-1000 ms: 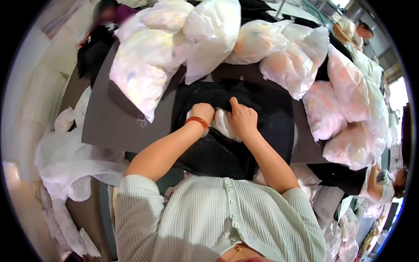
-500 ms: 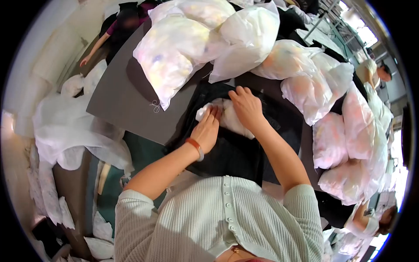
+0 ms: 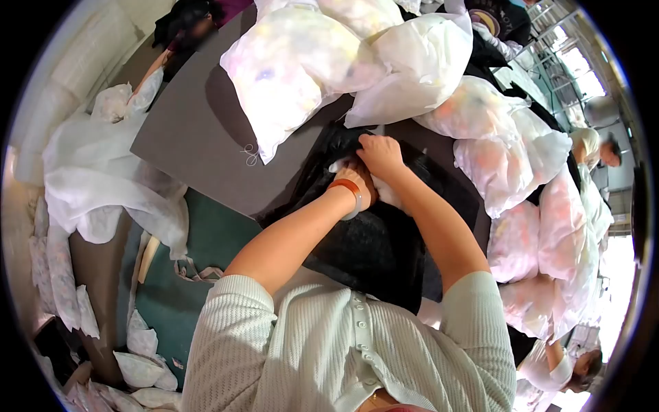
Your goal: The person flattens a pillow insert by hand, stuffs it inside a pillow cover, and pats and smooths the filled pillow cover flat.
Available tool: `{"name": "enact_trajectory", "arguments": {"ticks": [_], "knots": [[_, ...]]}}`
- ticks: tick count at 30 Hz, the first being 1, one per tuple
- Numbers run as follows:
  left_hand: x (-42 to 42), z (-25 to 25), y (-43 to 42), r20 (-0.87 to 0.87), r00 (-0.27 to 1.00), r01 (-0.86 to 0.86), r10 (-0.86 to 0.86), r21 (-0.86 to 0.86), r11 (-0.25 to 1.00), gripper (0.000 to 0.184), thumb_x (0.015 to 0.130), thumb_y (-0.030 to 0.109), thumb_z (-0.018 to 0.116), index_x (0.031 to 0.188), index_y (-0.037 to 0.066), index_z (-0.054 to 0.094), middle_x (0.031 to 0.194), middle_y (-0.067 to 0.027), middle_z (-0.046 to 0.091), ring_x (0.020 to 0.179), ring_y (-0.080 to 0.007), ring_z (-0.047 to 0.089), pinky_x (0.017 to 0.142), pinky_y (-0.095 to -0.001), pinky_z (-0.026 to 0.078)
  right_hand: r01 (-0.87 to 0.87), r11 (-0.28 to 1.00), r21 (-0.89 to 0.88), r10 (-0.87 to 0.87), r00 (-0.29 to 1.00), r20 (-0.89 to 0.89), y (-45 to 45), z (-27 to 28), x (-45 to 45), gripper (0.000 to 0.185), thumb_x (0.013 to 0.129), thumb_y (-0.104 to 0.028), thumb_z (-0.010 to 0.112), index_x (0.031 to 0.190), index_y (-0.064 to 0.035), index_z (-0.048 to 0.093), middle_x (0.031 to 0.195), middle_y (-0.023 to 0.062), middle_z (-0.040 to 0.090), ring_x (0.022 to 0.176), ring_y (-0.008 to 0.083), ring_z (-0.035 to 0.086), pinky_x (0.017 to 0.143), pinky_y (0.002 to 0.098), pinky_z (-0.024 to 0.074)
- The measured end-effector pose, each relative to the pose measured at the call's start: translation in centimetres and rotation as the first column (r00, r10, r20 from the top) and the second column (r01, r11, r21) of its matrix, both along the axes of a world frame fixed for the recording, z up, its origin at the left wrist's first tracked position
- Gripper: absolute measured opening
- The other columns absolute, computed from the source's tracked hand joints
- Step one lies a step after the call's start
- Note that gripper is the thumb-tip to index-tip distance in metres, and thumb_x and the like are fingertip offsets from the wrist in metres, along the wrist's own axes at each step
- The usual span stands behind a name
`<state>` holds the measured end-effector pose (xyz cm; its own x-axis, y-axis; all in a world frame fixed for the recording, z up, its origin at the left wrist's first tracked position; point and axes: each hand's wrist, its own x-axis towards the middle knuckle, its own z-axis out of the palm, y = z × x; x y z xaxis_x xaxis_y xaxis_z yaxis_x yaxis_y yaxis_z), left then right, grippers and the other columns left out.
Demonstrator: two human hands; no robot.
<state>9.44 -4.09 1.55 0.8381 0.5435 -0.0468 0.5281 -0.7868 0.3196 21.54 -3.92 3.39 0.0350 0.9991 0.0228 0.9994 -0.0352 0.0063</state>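
Note:
Black plush fabric (image 3: 360, 240), apparently a cover with an opening, lies in front of me on the table. A soft white bundle (image 3: 388, 193) shows in its opening, mostly hidden under my hands. My left hand (image 3: 358, 180) presses down into that opening against the bundle, its fingers out of sight. Just above and to the right, my right hand (image 3: 382, 155) is closed, its curled fingers gripping the edge of the black fabric.
Large white translucent bags (image 3: 295, 62) line the table's (image 3: 199, 130) far side, with more pinkish bags (image 3: 515, 240) at the right. White sheeting (image 3: 103, 178) lies at the left. Other people (image 3: 590, 147) are at the right edge and top left.
My left hand has pushed further into the opening, covering more of the white bundle. The fingers of my right hand have curled tighter at the fabric edge. The camera view has shifted slightly.

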Motion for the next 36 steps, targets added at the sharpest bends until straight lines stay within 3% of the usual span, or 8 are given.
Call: {"name": "enact_trajectory", "arguments": {"ticks": [2, 14, 17, 19, 22, 30, 35, 36], "knots": [[0.7, 0.6, 1.4, -0.120, 0.991, 0.009, -0.065, -0.418, 0.908, 0.046, 0.088, 0.027, 0.041, 0.125, 0.004, 0.053, 0.135, -0.0232, 0.047, 0.125, -0.0299, 0.046, 0.103, -0.0433, 0.035, -0.009, 0.996, 0.091, 0.025, 0.984, -0.174, -1.9, 1.4, -1.1, 0.020, 0.078, -0.024, 0.064, 0.078, -0.0058, 0.055, 0.072, 0.0152, 0.061, 0.073, 0.0361, 0.060, 0.063, 0.0464, 0.0467], [-1.5, -0.8, -2.3, -0.190, 0.962, -0.259, 0.196, -0.410, 0.875, 0.048, 0.089, 0.033, 0.049, 0.133, 0.014, 0.050, 0.142, -0.0131, 0.043, 0.130, -0.0259, 0.043, 0.106, -0.0388, 0.035, 0.142, 0.939, 0.313, -0.013, 0.924, -0.382, -11.7, 4.2, -5.7, 0.026, 0.070, -0.016, 0.071, 0.074, -0.0042, 0.047, 0.070, 0.0125, 0.057, 0.070, 0.0340, 0.059, 0.060, 0.0436, 0.0455], [-0.7, 2.7, -4.7, -0.170, 0.979, -0.142, 0.117, -0.140, 0.980, 0.054, 0.086, 0.029, 0.055, 0.137, 0.014, 0.044, 0.141, -0.0129, 0.044, 0.127, -0.0251, 0.046, 0.105, -0.0376, 0.037, 0.217, 0.908, 0.359, -0.070, 0.922, -0.382, -12.6, 4.9, -5.3, 0.025, 0.069, -0.016, 0.071, 0.074, -0.0045, 0.049, 0.070, 0.0121, 0.057, 0.071, 0.0332, 0.060, 0.060, 0.0431, 0.0458], [-1.9, 5.9, -6.4, -0.358, 0.933, 0.077, -0.046, 0.072, 0.994, 0.053, 0.090, 0.027, 0.046, 0.139, 0.009, 0.041, 0.149, -0.0140, 0.032, 0.138, -0.0247, 0.029, 0.112, -0.0413, 0.024, 0.210, 0.880, 0.425, 0.004, 0.893, -0.451, -13.2, 6.0, -5.9, 0.027, 0.069, -0.011, 0.070, 0.072, -0.0032, 0.045, 0.065, 0.0143, 0.051, 0.065, 0.0354, 0.055, 0.057, 0.0425, 0.0425], [-1.0, 2.7, -4.2, -0.394, 0.892, 0.140, -0.222, -0.227, 0.964, 0.055, 0.091, 0.032, 0.046, 0.141, 0.011, 0.038, 0.151, -0.0131, 0.028, 0.140, -0.0247, 0.024, 0.114, -0.0397, 0.020, 0.217, 0.910, 0.354, 0.008, 0.843, -0.538, -14.1, 5.8, -7.0, 0.025, 0.069, -0.009, 0.069, 0.070, -0.0024, 0.044, 0.064, 0.0157, 0.050, 0.063, 0.0369, 0.054, 0.056, 0.0433, 0.0421], [1.9, 1.0, -0.7, -0.100, 0.995, -0.042, 0.032, -0.101, 0.994, 0.059, 0.093, 0.038, 0.041, 0.146, 0.015, 0.029, 0.154, -0.0109, 0.021, 0.142, -0.0260, 0.017, 0.116, -0.0383, 0.014, 0.309, 0.876, 0.369, -0.233, 0.943, -0.237, -15.3, 5.6, -2.6, 0.033, 0.063, -0.007, 0.072, 0.089, -0.0101, 0.052, 0.090, 0.0074, 0.053, 0.086, 0.0284, 0.055, 0.071, 0.0391, 0.0475], [1.6, 1.8, -3.4, -0.179, 0.984, -0.038, 0.002, -0.198, 0.980, 0.060, 0.095, 0.044, 0.035, 0.147, 0.016, 0.028, 0.155, -0.0094, 0.019, 0.143, -0.0226, 0.014, 0.117, -0.0340, 0.011, 0.584, 0.735, 0.345, -0.370, 0.772, -0.517, -20.9, 1.9, -0.2, 0.035, 0.065, -0.007, 0.069, 0.094, -0.0103, 0.050, 0.085, 0.0118, 0.057, 0.078, 0.0351, 0.060, 0.064, 0.0440, 0.0473], [1.6, 0.5, -3.4, -0.139, 0.989, 0.028, -0.051, -0.158, 0.987, 0.056, 0.094, 0.040, 0.037, 0.144, 0.016, 0.034, 0.149, -0.0166, 0.030, 0.137, -0.0296, 0.029, 0.113, -0.0385, 0.024, 0.613, 0.690, 0.383, -0.352, 0.748, -0.562, -21.0, 1.5, -0.4, 0.033, 0.067, -0.004, 0.066, 0.095, -0.0095, 0.049, 0.085, 0.0132, 0.060, 0.075, 0.0381, 0.060, 0.063, 0.0459, 0.0469]]}}
